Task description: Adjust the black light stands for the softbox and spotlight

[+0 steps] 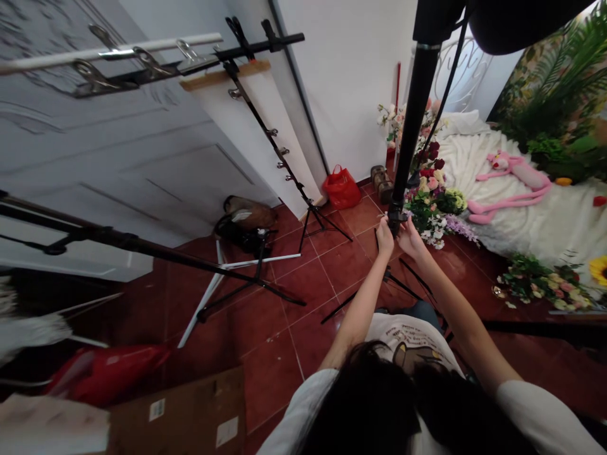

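Observation:
A black light stand [411,133] rises in front of me, with a large black lamp head [516,22] at its top and a cable hanging beside the pole. Both my hands are at the stand's collar, low on the thick pole. My left hand [386,237] is closed against the collar's left side. On the other side, my right hand [410,240] has its fingers pressed to the collar near its knob. The fingertips are partly hidden by the collar. Below my hands, the stand's dark legs spread over the red tiles.
Left stands a clip-hung backdrop stand [265,114]; another black stand [128,240] slants across. A red bag [342,188] sits by the wall. Right are flowers [434,189] and a pink plush toy [519,180] on white fabric. A cardboard box [190,411] lies front left.

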Demonstrator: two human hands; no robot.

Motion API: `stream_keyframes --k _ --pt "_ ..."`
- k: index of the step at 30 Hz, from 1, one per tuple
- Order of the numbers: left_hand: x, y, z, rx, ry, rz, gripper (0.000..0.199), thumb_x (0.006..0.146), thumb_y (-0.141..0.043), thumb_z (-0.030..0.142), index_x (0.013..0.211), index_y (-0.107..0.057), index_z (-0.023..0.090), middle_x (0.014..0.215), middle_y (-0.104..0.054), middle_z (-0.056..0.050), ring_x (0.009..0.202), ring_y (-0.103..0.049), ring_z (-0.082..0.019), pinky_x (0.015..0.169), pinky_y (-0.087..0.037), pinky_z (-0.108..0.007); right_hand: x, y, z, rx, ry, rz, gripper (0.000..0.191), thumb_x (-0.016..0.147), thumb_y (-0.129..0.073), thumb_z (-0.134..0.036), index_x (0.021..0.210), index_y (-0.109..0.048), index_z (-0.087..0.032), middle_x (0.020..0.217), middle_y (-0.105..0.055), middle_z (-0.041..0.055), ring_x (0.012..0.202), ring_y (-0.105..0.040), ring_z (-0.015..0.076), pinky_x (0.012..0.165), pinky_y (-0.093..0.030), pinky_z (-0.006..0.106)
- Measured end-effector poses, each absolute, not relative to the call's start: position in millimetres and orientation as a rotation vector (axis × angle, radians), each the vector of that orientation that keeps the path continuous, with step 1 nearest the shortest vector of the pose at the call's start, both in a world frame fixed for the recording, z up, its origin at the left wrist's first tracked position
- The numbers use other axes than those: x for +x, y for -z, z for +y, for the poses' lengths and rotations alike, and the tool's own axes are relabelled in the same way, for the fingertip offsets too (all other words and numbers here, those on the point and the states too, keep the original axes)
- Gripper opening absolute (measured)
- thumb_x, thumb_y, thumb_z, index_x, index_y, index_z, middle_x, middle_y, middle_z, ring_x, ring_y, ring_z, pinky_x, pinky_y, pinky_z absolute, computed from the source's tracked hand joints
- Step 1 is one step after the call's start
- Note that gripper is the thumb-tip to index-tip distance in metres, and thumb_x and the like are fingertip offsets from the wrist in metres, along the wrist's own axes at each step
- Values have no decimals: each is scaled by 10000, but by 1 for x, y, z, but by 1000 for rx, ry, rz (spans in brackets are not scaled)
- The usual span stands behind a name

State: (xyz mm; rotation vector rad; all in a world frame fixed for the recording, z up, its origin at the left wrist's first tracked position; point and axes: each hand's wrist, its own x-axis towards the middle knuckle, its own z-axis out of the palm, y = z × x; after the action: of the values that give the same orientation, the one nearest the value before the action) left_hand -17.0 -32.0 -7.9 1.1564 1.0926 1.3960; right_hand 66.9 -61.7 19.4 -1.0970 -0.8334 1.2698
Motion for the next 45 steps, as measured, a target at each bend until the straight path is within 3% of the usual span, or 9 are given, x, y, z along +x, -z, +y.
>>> stream_keyframes --k 5,12,18,28,33,38,42,45 --pt "-16 12 -30 1130 -1386 1105 742 943 -247 735 974 -692 143 991 -739 -136 943 -698 -206 898 -545 -337 49 -20 -48 -1089 -1196 -754 695 734 -480 -891 866 -653 -231 869 -742 78 1020 -689 244 867 -576 385" --pt "-17 9 -31 1121 -1395 1127 756 925 -256 764 954 -693 147 977 -739 -135 941 -696 -213 914 -547 -351 50 -21 -38 -1140 -990 -565 508 678 -659 -738 765 -553 -250 779 -658 0 847 -664 173 742 -551 280" --pt "-16 7 -31 1082 -1399 1140 751 919 -262 772 928 -693 157 954 -739 -119 928 -692 -210 900 -551 -343 58 -30 -37 -1327 -800 -646 629 643 -734 -696 567 -298 -250 522 -321 -80 511 -378 89 496 -368 220" --pt "-15 10 -29 1074 -1395 1135 730 944 -260 734 942 -695 148 956 -737 -122 945 -695 -209 904 -548 -341 50 -35 -28 -1517 -587 -554 555 746 -740 -447 541 -260 -258 504 -310 -82 514 -325 92 501 -329 220" --pt "-12 4 -34 1042 -1400 1167 716 965 -264 697 984 -704 133 1013 -744 -140 1010 -695 -217 921 -535 -335 49 -32 -26 -1546 -539 -580 541 761 -722 -463 581 -254 -261 539 -273 -89 531 -311 97 513 -339 216" --pt "-10 -4 -45 1005 -1425 1187 681 986 -276 654 1039 -708 131 1063 -742 -159 1042 -696 -225 950 -525 -348 60 -31 -38 -1368 -719 -705 575 738 -722 -604 576 -295 -255 535 -326 -83 507 -365 93 521 -399 226" --pt "-10 3 -67 986 -1466 1285 549 1032 -261 485 1147 -678 146 1202 -706 -151 1166 -653 -224 1056 -475 -385 80 -34 -67 -1284 -1001 -664 477 696 -770 -606 642 -480 -232 634 -565 -35 597 -579 112 631 -536 242" --pt "-6 23 -96 1009 -1465 1450 403 1000 -365 328 1279 -597 155 1369 -603 -162 1336 -538 -248 1174 -363 -418 105 -35 -100 -1253 -1118 -606 392 679 -816 -537 715 -588 -220 729 -681 9 659 -664 131 682 -588 261"
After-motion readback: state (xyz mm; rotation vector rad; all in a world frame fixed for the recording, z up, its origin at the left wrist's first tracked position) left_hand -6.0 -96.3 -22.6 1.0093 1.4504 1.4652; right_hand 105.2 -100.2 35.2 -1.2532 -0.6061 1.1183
